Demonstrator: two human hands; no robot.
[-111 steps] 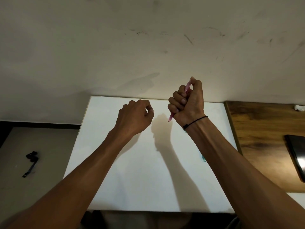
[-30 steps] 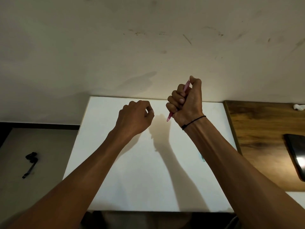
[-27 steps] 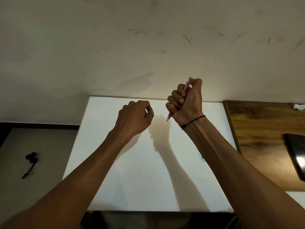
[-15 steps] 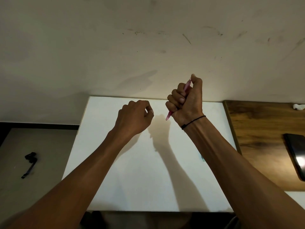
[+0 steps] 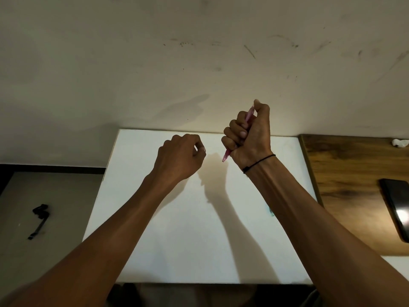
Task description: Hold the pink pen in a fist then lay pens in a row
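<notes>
My right hand (image 5: 251,136) is raised above the far part of a white board (image 5: 188,229) and grips a pink pen (image 5: 226,156) in a fist, thumb on the pen's upper end, tip pointing down and left. A thin black band circles that wrist. My left hand (image 5: 180,159) hovers just to the left of it with fingers curled into a fist and nothing visible in it. A small gap separates the two hands.
A wooden tabletop (image 5: 345,185) lies right of the board, with a dark phone (image 5: 397,209) on it and a small white object (image 5: 399,142) at its far edge. A black tool (image 5: 39,220) lies on the grey floor at left. A scuffed wall stands behind.
The right hand and its pen shift very slightly, with the thumb rising and dropping on the pen's top. The left hand stays in place.
</notes>
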